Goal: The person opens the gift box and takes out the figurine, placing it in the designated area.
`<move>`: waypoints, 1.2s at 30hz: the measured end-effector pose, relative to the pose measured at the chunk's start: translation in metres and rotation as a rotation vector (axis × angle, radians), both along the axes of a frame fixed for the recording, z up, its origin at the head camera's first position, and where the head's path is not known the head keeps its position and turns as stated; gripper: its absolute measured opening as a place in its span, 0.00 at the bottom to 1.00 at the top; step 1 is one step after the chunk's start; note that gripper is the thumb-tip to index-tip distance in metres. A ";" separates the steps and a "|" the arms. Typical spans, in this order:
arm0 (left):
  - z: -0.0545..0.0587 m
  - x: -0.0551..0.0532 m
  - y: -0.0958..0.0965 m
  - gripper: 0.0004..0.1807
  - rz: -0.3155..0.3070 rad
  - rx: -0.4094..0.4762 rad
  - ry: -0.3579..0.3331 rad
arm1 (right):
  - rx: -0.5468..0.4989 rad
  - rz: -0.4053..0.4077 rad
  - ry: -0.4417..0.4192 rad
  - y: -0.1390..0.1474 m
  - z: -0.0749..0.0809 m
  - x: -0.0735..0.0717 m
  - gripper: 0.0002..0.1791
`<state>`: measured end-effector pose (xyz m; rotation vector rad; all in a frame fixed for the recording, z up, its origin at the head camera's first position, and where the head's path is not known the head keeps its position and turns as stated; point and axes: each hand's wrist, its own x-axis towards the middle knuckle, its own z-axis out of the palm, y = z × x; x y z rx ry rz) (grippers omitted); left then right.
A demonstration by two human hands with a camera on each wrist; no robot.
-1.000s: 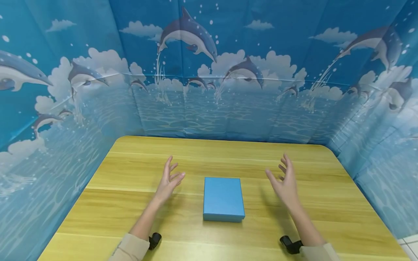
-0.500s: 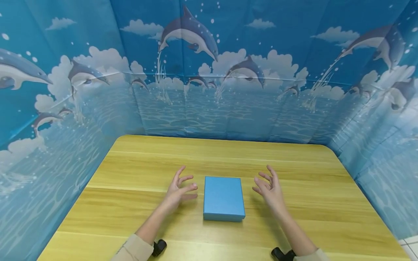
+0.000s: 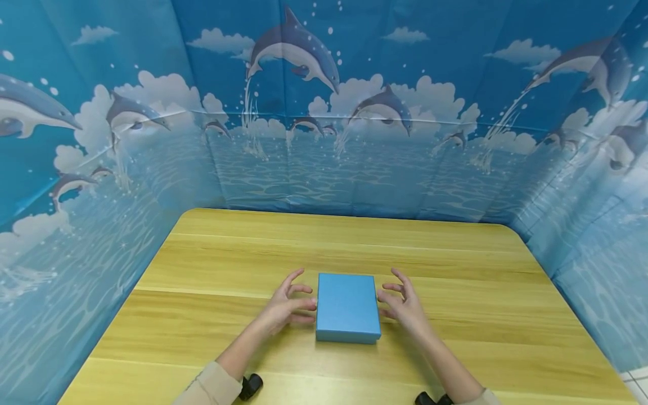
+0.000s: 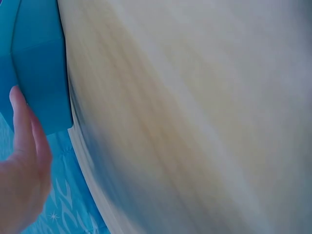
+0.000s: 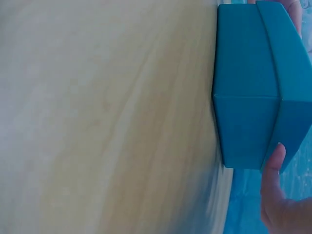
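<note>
A square blue box [image 3: 347,306] with a fitted lid lies flat on the wooden table, its lid seam visible in both wrist views. On its left side is my left hand [image 3: 288,306], fingers spread and gently bent, thumb tip right at the box's edge. My right hand [image 3: 405,309] mirrors it on the right side, thumb also at the edge. In the right wrist view the right thumb [image 5: 274,170] overlaps the lid seam of the box [image 5: 248,87]. Whether either thumb presses on the box I cannot tell.
The yellow wood-grain table [image 3: 202,270] reaches back to a blue curtain [image 3: 324,169] printed with dolphins, which also runs along both sides. Black wrist devices [image 3: 250,387] sit by the beige sleeves [image 3: 212,385].
Both hands have moved inward and down from well apart to close against the box's left and right sides. The box stays in place.
</note>
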<state>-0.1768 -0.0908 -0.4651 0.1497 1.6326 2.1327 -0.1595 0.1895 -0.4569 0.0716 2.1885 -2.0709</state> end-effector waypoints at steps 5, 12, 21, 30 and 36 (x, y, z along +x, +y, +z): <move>-0.002 0.001 0.001 0.48 -0.015 -0.043 -0.021 | 0.050 0.030 -0.088 -0.004 0.002 0.001 0.39; -0.005 0.001 0.003 0.47 -0.039 -0.084 -0.035 | 0.123 0.082 -0.114 -0.005 -0.003 0.001 0.36; -0.007 0.000 0.004 0.44 -0.061 -0.098 -0.072 | 0.085 0.117 -0.180 -0.004 -0.006 0.003 0.34; -0.006 -0.001 0.005 0.41 -0.099 -0.093 -0.116 | 0.045 0.148 -0.212 -0.003 -0.003 0.004 0.36; -0.006 0.000 0.005 0.38 -0.118 -0.094 -0.122 | 0.039 0.194 -0.222 0.000 -0.004 0.002 0.38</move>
